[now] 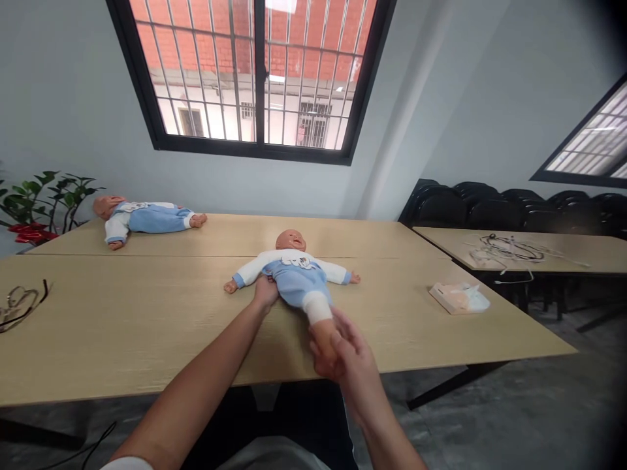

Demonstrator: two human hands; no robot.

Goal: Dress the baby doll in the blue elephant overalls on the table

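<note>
A baby doll (298, 281) in a white top and blue trousers lies on its back on the table in front of me, head toward the window and arms spread out. My right hand (343, 349) is wrapped around the doll's bare lower leg (324, 334), just below the white cuff, raising it toward me over the table's front edge. At the doll's hip on the left, my left hand (266, 292) is closed on the edge of its blue clothing; the fingertips are partly hidden. The other leg cannot be made out separately.
The wooden table (147, 326) carries a second doll (151, 217) at the back left, glasses (22, 305) at the left and an open tissue pack (459, 297) at the right. Cables (512, 248) lie on another table, with stacked black chairs (490, 209) behind. A plant (46, 196) stands far left.
</note>
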